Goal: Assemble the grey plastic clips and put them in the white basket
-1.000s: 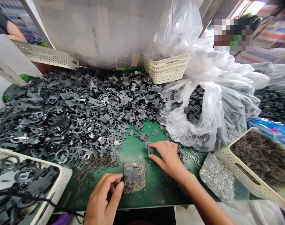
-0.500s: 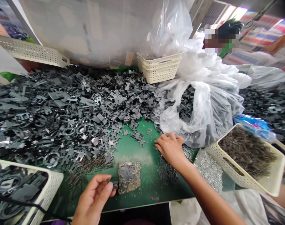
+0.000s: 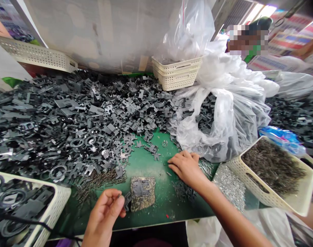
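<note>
My left hand is at the lower middle, its fingers curled on a small dark grey plastic part beside a square speckled pad. Several dark parts lie on top of that pad. My right hand rests palm down on the green mat, fingers apart and holding nothing. Small grey pieces lie scattered just left of its fingertips. A large heap of dark grey flat parts and rings spreads across the far left of the mat.
A white basket of rings and plates sits at lower left. A basket of dark springs and a tray of silver bits sit at right. A plastic bag of parts and stacked white baskets stand behind.
A small dark part has come into my left hand's fingers and now sits by the pad's left edge. My right hand has moved off the grey piece it touched earlier.
</note>
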`<state>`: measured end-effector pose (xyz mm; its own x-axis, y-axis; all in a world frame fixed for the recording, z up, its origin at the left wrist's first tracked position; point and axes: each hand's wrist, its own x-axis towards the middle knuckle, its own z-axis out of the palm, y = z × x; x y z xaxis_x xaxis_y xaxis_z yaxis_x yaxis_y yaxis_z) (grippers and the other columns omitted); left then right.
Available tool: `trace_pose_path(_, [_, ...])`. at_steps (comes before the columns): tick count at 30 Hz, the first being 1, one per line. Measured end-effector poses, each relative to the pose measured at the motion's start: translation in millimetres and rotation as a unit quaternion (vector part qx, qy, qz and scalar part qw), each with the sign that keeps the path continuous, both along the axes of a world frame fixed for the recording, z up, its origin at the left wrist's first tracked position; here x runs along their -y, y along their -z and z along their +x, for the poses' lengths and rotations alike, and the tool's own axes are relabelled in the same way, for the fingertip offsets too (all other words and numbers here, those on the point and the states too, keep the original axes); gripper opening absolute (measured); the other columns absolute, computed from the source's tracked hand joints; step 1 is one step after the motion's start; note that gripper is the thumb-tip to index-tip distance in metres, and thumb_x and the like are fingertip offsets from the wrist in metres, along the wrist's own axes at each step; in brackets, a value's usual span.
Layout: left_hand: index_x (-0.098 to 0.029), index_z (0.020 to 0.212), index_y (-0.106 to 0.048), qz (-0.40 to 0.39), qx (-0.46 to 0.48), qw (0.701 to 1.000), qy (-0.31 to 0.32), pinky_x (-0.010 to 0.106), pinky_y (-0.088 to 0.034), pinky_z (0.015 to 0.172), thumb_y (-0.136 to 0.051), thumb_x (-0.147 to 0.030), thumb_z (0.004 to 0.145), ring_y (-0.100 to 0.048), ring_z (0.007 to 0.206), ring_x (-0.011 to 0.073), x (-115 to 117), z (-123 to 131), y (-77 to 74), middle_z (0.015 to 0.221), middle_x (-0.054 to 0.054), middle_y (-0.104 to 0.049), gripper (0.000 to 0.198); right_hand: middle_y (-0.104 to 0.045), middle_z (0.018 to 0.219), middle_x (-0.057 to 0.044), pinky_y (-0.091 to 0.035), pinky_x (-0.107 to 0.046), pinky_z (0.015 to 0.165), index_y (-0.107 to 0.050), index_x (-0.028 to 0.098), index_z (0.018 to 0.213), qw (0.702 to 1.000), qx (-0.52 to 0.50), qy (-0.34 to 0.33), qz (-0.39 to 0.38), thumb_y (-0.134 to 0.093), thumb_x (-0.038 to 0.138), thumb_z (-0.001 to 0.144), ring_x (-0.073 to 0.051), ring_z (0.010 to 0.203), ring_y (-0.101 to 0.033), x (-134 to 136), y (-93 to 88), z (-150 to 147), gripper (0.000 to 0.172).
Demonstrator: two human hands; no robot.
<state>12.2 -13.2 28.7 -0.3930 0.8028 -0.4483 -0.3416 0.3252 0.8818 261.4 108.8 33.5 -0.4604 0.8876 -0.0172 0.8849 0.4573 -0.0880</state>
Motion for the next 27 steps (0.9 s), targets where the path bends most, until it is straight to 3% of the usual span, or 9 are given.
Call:
trace_pose_path(7, [-0.019, 0.076, -0.060, -0.014, 0.025, 0.999, 0.020, 0.020, -0.047, 0.057, -0.078, -0.054, 0.059, -0.060, 0.056, 0.0106, -2, 8, -13.7, 0.061, -0.005, -0.061, 0.043, -0.064, 0.074, -0.005, -0.026, -0.038, 0.076, -0.062, 0.018, 0.075, 1.000, 0.014, -0.012, 0.000, -0.052, 0.019, 0.091, -0.023, 0.085, -0.049, 2, 2.8, -16, 0.019])
trace_pose_path(10, [-0.018, 0.073, -0.059, -0.013, 0.041, 0.999, 0.003, 0.021, -0.048, 0.055, -0.081, -0.052, 0.056, -0.062, 0.056, 0.0106, -4, 13, -17.4, 0.070, -0.003, -0.066, 0.044, -0.064, 0.075, -0.002, -0.030, -0.035, 0.076, -0.062, 0.019, 0.078, 0.993, -0.109, 0.002, -0.042, -0.054, 0.017, 0.088, -0.020, 0.082, -0.051, 13, -3.5, -26, 0.013])
trace_pose_path(11, [-0.018, 0.072, -0.058, -0.012, 0.049, 0.999, -0.004, 0.021, -0.048, 0.053, -0.082, -0.051, 0.055, -0.062, 0.055, 0.0105, -4, 15, -17.4, 0.072, -0.002, -0.067, 0.044, -0.064, 0.077, -0.002, -0.032, -0.034, 0.077, -0.062, 0.020, 0.080, 0.980, -0.187, 0.012, -0.072, -0.053, 0.018, 0.089, -0.019, 0.082, -0.052, 20, -5.8, -32, 0.012])
trace_pose_path(13, [-0.018, 0.071, -0.056, -0.010, 0.066, 0.998, -0.012, 0.020, -0.047, 0.051, -0.082, -0.050, 0.055, -0.062, 0.053, 0.0105, -6, 19, -16.4, 0.071, -0.002, -0.068, 0.045, -0.063, 0.082, -0.002, -0.038, -0.031, 0.076, -0.062, 0.020, 0.083, 0.925, -0.350, 0.029, -0.146, -0.050, 0.023, 0.091, -0.017, 0.081, -0.055, 38, -9.0, -48, 0.016])
trace_pose_path(15, [-0.018, 0.073, -0.056, -0.009, 0.071, 0.997, -0.002, 0.020, -0.047, 0.052, -0.082, -0.050, 0.057, -0.062, 0.055, 0.0113, -6, 21, -15.3, 0.064, -0.002, -0.067, 0.044, -0.062, 0.079, -0.002, -0.042, -0.028, 0.071, -0.063, 0.020, 0.083, 0.869, -0.448, 0.030, -0.205, -0.048, 0.029, 0.094, -0.016, 0.077, -0.056, 58, -9.2, -67, 0.020])
trace_pose_path(16, [-0.018, 0.074, -0.056, -0.010, 0.066, 0.998, 0.007, 0.020, -0.048, 0.054, -0.080, -0.051, 0.058, -0.062, 0.056, 0.0114, -6, 21, -14.9, 0.062, -0.002, -0.067, 0.044, -0.062, 0.078, -0.002, -0.042, -0.028, 0.071, -0.063, 0.021, 0.082, 0.856, -0.472, 0.034, -0.208, -0.048, 0.030, 0.094, -0.016, 0.077, -0.056, 67, -8.0, -76, 0.021])
trace_pose_path(22, [-0.019, 0.078, -0.057, -0.018, 0.016, 0.998, 0.056, 0.021, -0.051, 0.063, -0.077, -0.053, 0.063, -0.063, 0.062, 0.0126, -4, 17, -12.7, 0.062, -0.003, -0.065, 0.042, -0.060, 0.077, 0.001, -0.033, -0.032, 0.074, -0.058, 0.024, 0.087, 0.889, -0.453, 0.044, -0.054, -0.050, 0.023, 0.094, -0.016, 0.078, -0.052, 92, 5.6, -101, 0.011])
trace_pose_path(27, [-0.019, 0.081, -0.056, -0.006, 0.049, 0.997, 0.066, 0.022, -0.052, 0.065, -0.076, -0.050, 0.065, -0.063, 0.065, 0.0126, -1, 15, -3.8, 0.067, -0.003, -0.066, 0.041, -0.060, 0.078, 0.002, -0.032, -0.032, 0.072, -0.054, 0.025, 0.089, 0.885, -0.462, 0.061, -0.003, -0.050, 0.018, 0.093, -0.017, 0.077, -0.051, 95, 7.0, -106, 0.008])
